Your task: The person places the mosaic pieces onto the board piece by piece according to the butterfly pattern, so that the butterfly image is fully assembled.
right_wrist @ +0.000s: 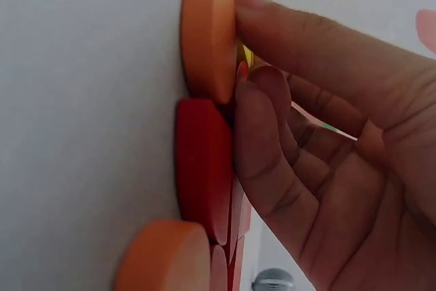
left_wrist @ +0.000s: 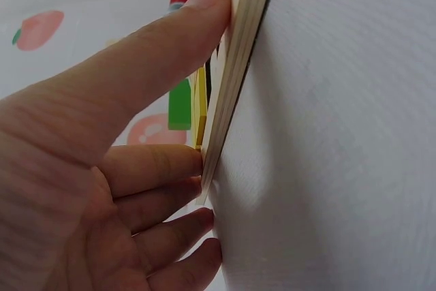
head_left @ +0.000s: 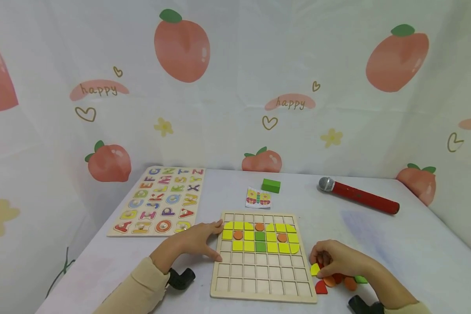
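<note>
A square wooden grid board [head_left: 263, 285] lies at the middle of the table, its upper rows holding yellow, green and orange pieces. My left hand [head_left: 196, 240] rests at its left edge, fingers and thumb spread apart; the left wrist view shows the thumb [left_wrist: 197, 15] against the board's side. Right of the board, my right hand [head_left: 337, 257] reaches into loose pieces with bent fingers. Near its fingertips are a yellow piece [head_left: 315, 269] and, in the right wrist view, an orange disc [right_wrist: 208, 39] and a red piece [right_wrist: 203, 168]. I cannot tell whether it pinches one.
Behind the board lie a small picture card [head_left: 258, 198] and a green block [head_left: 271, 186]. A wooden alphabet board [head_left: 135, 226] is at the left. A red microphone [head_left: 361, 196] lies at the back right. A patterned cloth [head_left: 227, 113] hangs behind the table.
</note>
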### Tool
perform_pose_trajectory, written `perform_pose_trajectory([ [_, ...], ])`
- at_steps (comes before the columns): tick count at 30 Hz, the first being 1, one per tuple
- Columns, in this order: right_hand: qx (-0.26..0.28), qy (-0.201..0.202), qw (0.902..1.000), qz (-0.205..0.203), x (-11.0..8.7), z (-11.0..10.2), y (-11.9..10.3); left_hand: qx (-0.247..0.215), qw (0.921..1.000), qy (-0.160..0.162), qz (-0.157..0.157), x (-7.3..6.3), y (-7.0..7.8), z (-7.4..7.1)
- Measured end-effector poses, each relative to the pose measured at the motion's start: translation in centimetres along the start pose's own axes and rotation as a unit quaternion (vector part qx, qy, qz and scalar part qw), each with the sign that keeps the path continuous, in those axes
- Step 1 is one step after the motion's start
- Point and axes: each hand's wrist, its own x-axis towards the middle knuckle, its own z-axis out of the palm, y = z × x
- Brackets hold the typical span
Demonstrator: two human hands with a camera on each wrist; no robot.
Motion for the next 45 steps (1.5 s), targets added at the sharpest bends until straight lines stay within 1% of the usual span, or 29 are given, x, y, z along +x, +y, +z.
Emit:
perform_pose_trajectory([
  [4, -0.005, -0.002, 1.0000, 0.002, 0.1, -0.1, -0.2, -0.002, 1.0000, 0.002, 0.000, 0.0, -0.1, 0.0],
  [7, 0.002, -0.005, 1.0000, -0.005, 0.2, -0.2, -0.2, -0.004, 1.0000, 0.003, -0.001, -0.1, -0.1, 0.0],
  [12, 0.032, -0.023, 0.9988, -0.030, 0.4, -0.6, 0.3, -0.006, 1.0000, 0.000, -0.004, -0.1, 0.1, -0.2],
  [15, 0.043, -0.027, 0.9979, -0.041, 0.6, -1.0, 0.4, -0.009, 1.0000, -0.001, -0.001, -0.1, 0.2, -0.2],
  [20, 0.053, -0.031, 0.9958, -0.067, 1.3, -1.6, -0.6, -0.013, 0.9999, -0.001, 0.003, -0.1, 0.3, -0.1],
  [27, 0.060, -0.026, 0.9958, -0.063, 3.5, -1.4, -3.1, -0.011, 0.9999, -0.006, 0.002, 0.1, 0.1, 0.0],
  [32, 0.068, -0.025, 0.9930, -0.093, 5.7, -1.1, -4.6, -0.008, 1.0000, -0.002, 0.004, 0.1, 0.1, 0.1],
  [35, 0.070, -0.016, 0.9932, -0.091, 6.9, -0.8, -5.4, -0.008, 0.9999, -0.001, 0.006, 0.1, 0.2, 0.1],
  [38, 0.086, -0.008, 0.9922, -0.090, 8.2, -0.3, -6.4, -0.011, 0.9999, -0.001, 0.004, 0.0, 0.2, 0.0],
  [42, 0.110, -0.013, 0.9873, -0.114, 9.7, 0.6, -7.7, -0.005, 1.0000, -0.002, 0.001, 0.0, 0.2, 0.0],
  [45, 0.108, -0.023, 0.9846, -0.135, 10.8, 1.4, -8.6, -0.003, 1.0000, -0.006, 0.001, 0.0, 0.0, -0.1],
])
